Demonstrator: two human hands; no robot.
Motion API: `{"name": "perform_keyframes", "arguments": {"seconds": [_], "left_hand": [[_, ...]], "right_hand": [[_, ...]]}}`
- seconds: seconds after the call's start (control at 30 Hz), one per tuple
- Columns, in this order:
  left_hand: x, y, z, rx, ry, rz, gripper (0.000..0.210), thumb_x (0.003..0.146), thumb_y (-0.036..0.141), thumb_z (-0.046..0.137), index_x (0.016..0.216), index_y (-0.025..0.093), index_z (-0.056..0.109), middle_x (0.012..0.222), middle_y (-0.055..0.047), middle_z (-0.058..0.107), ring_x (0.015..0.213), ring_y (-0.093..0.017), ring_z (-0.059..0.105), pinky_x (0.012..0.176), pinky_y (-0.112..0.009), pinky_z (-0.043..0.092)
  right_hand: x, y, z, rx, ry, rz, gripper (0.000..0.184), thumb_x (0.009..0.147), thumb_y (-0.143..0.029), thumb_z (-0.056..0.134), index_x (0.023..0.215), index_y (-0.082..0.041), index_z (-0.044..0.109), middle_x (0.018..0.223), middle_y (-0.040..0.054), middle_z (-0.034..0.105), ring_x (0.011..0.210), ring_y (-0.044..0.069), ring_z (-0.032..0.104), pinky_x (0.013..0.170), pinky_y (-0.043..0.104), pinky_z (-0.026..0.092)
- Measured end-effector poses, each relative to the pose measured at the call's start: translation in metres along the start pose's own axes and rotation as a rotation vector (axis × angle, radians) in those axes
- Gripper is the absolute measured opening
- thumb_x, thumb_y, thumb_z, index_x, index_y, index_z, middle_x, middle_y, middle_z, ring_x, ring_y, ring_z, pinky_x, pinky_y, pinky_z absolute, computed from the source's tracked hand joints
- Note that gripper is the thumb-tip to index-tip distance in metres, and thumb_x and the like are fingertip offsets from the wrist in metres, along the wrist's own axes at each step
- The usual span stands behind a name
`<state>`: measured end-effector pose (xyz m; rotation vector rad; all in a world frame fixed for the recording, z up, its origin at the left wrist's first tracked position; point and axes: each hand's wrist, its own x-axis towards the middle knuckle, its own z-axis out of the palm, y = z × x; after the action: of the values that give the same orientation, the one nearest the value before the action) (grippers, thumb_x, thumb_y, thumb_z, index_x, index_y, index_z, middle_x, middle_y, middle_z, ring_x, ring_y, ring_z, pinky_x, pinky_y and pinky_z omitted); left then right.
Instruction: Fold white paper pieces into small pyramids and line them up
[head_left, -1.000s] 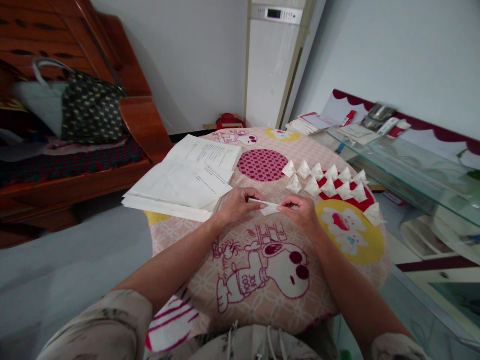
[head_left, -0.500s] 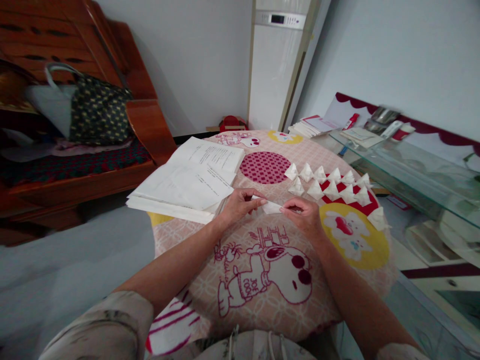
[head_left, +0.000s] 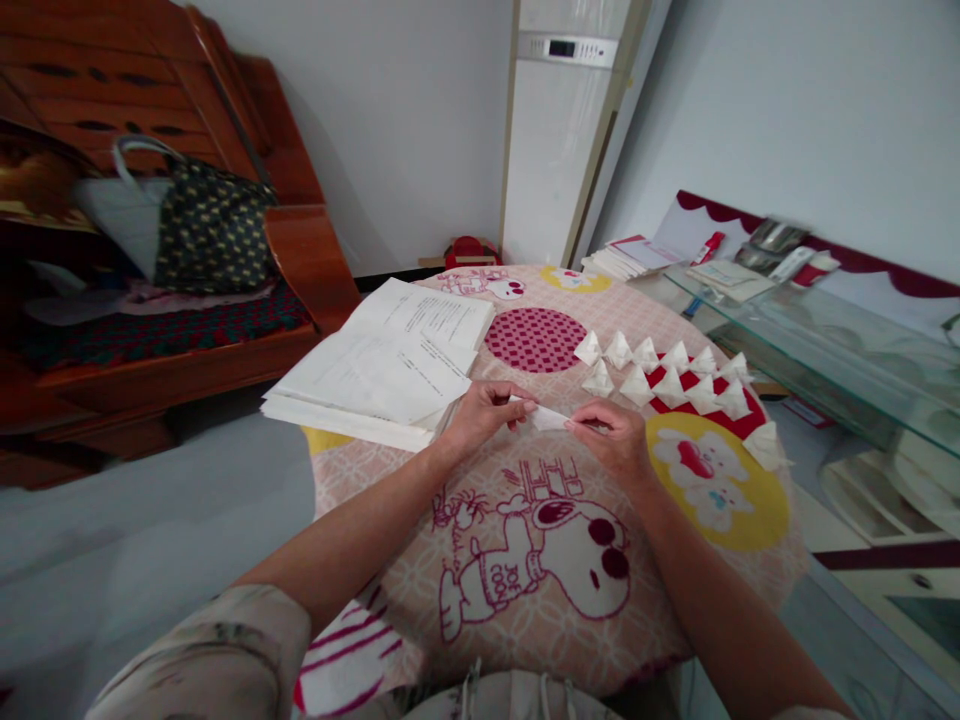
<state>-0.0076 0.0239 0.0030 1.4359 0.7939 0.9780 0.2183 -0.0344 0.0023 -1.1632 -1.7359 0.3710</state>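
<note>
A small folded piece of white paper [head_left: 549, 418] is stretched between my two hands, just above the tablecloth. My left hand [head_left: 489, 412] pinches its left end between thumb and fingers. At its right end, my right hand [head_left: 613, 432] grips it the same way. Fingers cover both ends, so the exact fold cannot be made out. Left of my hands lies an open book [head_left: 375, 365] with printed pages. Two rows of folded white paper pieces [head_left: 671, 385] with pointed tops stand to the right, and a single folded piece [head_left: 765, 445] sits apart near the table's right edge.
The round table wears a patterned cloth [head_left: 480, 490] with cartoon prints. A glass-topped cabinet [head_left: 840, 340] adjoins it on the right, with a stack of papers [head_left: 622, 258] at its far end. A wooden bench [head_left: 300, 260] holding a patterned bag [head_left: 214, 225] stands at left.
My view has shifted slightly, so the whole scene sits a little lower and further right. Both hands keep their pinch on the folded paper, with only slight finger movement.
</note>
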Motion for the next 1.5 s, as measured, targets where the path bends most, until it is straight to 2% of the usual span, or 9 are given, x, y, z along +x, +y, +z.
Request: {"name": "perform_keyframes", "arguments": {"seconds": [0.23,0.6,0.8,0.97,1.17,1.3,1.4,1.5], "left_hand": [[0.001,-0.001,0.000,-0.045,0.020,-0.030,0.035,0.072,0.047,0.083,0.082,0.014,0.077,0.065,-0.001,0.067,0.056,-0.010,0.054,0.058,-0.024,0.045],[0.002,-0.004,-0.001,-0.023,-0.001,-0.017,0.034,0.075,0.048,0.081,0.077,0.014,0.076,0.062,-0.001,0.066,0.056,-0.010,0.055,0.058,-0.023,0.043],[0.002,-0.003,-0.002,0.014,-0.004,-0.009,0.039,0.075,0.053,0.080,0.072,0.014,0.073,0.060,-0.001,0.065,0.053,-0.009,0.052,0.053,-0.022,0.041],[0.000,0.001,-0.002,0.072,0.000,0.016,0.039,0.077,0.053,0.078,0.074,0.014,0.075,0.055,0.001,0.060,0.050,-0.008,0.046,0.049,-0.021,0.033],[0.000,-0.003,-0.001,0.072,0.070,0.091,0.037,0.077,0.051,0.080,0.072,0.015,0.075,0.055,0.002,0.058,0.052,-0.008,0.047,0.052,-0.022,0.035],[0.000,-0.009,-0.004,0.065,0.076,0.120,0.033,0.081,0.047,0.077,0.077,0.015,0.077,0.064,0.000,0.066,0.058,-0.011,0.054,0.058,-0.024,0.041],[-0.001,-0.006,-0.008,0.248,0.059,0.240,0.026,0.087,0.041,0.073,0.082,0.017,0.079,0.076,-0.004,0.074,0.069,-0.016,0.063,0.068,-0.029,0.047],[-0.002,0.000,-0.011,0.553,0.052,0.448,0.019,0.090,0.035,0.070,0.094,0.020,0.082,0.091,-0.006,0.078,0.090,-0.021,0.067,0.090,-0.038,0.049]], "right_hand": [[-0.001,0.002,0.001,-0.033,0.008,-0.051,0.017,0.086,-0.025,0.067,0.070,-0.022,0.069,0.072,0.0027,0.069,0.068,0.018,0.063,0.064,0.030,0.050],[0.000,-0.001,0.001,-0.001,0.028,-0.031,0.015,0.084,-0.025,0.070,0.069,-0.021,0.068,0.068,0.0009,0.068,0.063,0.016,0.061,0.062,0.027,0.049],[0.000,-0.003,0.001,0.033,0.024,0.031,0.014,0.081,-0.025,0.071,0.068,-0.021,0.069,0.066,-0.0002,0.067,0.060,0.016,0.061,0.060,0.027,0.049],[0.001,-0.001,0.002,0.100,0.021,0.121,0.012,0.078,-0.028,0.072,0.069,-0.021,0.070,0.064,-0.0012,0.067,0.059,0.015,0.060,0.058,0.026,0.048],[0.001,-0.003,0.002,0.105,-0.021,0.184,0.013,0.077,-0.032,0.073,0.073,-0.020,0.074,0.064,-0.0008,0.068,0.059,0.015,0.059,0.057,0.026,0.045],[0.002,-0.007,0.001,0.101,-0.007,0.173,0.017,0.078,-0.034,0.071,0.072,-0.019,0.075,0.062,-0.0008,0.066,0.058,0.015,0.056,0.056,0.027,0.044],[0.003,-0.008,0.001,0.076,-0.031,0.150,0.017,0.078,-0.033,0.071,0.070,-0.019,0.074,0.062,-0.0003,0.066,0.058,0.015,0.055,0.057,0.027,0.043],[0.003,-0.009,0.001,0.049,-0.083,0.119,0.018,0.080,-0.032,0.069,0.068,-0.019,0.073,0.062,0.0003,0.066,0.059,0.015,0.056,0.058,0.027,0.042]]}}
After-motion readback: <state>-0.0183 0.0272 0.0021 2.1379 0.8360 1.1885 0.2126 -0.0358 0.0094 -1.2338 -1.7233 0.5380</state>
